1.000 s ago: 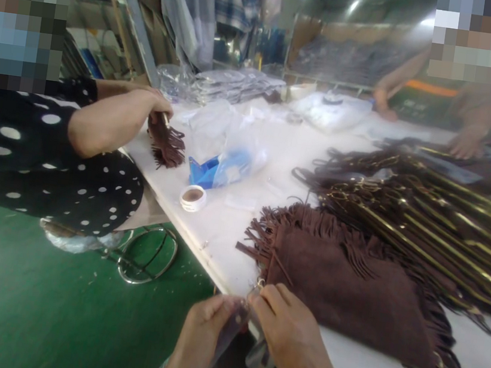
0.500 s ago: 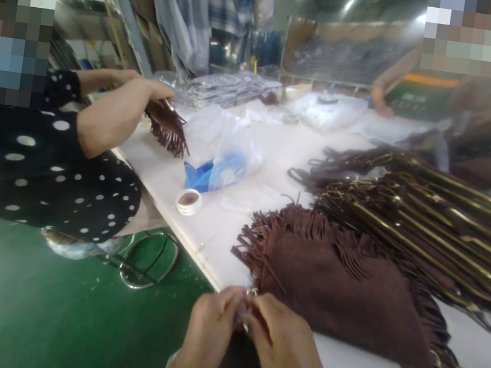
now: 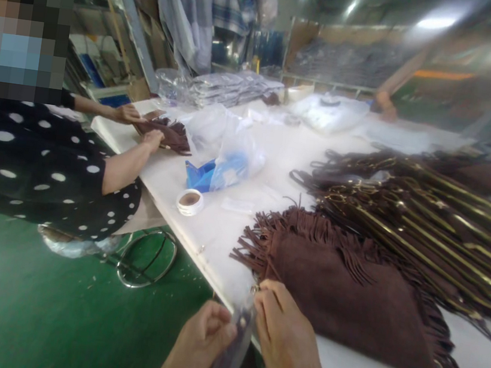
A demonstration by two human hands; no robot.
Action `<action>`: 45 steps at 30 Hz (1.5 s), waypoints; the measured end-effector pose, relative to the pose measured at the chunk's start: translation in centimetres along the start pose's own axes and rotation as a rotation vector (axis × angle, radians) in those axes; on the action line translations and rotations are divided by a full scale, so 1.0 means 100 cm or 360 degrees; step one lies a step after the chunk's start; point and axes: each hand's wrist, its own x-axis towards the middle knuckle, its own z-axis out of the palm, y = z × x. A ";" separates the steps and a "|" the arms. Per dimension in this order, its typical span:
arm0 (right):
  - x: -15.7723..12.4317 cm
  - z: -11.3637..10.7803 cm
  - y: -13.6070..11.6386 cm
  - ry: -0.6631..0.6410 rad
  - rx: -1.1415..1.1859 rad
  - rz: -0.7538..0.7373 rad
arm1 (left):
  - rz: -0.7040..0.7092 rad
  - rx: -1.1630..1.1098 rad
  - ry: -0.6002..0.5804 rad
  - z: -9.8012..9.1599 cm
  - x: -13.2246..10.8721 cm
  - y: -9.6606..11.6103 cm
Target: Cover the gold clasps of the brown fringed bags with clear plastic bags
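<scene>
A dark brown suede bag (image 3: 348,300) with fringed edges lies flat on the table before me. My right hand (image 3: 290,344) is closed at its near left corner, fingertips pinching a small metal ring (image 3: 254,289) there. Left of it and lower, just past the table edge, my left hand (image 3: 202,341) has its fingers curled with thumb against forefinger; what they hold, if anything, I cannot make out. A strip of clear plastic (image 3: 229,357) hangs down between my two hands. At the bag's far right corner shows a metal clasp with a strap end.
Brown straps with gold chains (image 3: 431,214) pile up behind the bag. A white tape roll (image 3: 189,202) and a blue box (image 3: 215,171) under plastic sit near the left edge. At left a co-worker's hands (image 3: 152,138) handle another fringed piece. A metal stool (image 3: 146,258) stands below.
My hands were together at the bag's corner; my left has moved away, down and left, while my right stays by the ring. The co-worker's hands have laid their fringed piece lower.
</scene>
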 end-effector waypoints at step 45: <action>0.010 -0.007 0.007 -0.0398 0.0372 0.0153 | 0.0303 0.1038 -0.0146 -0.003 -0.007 0.020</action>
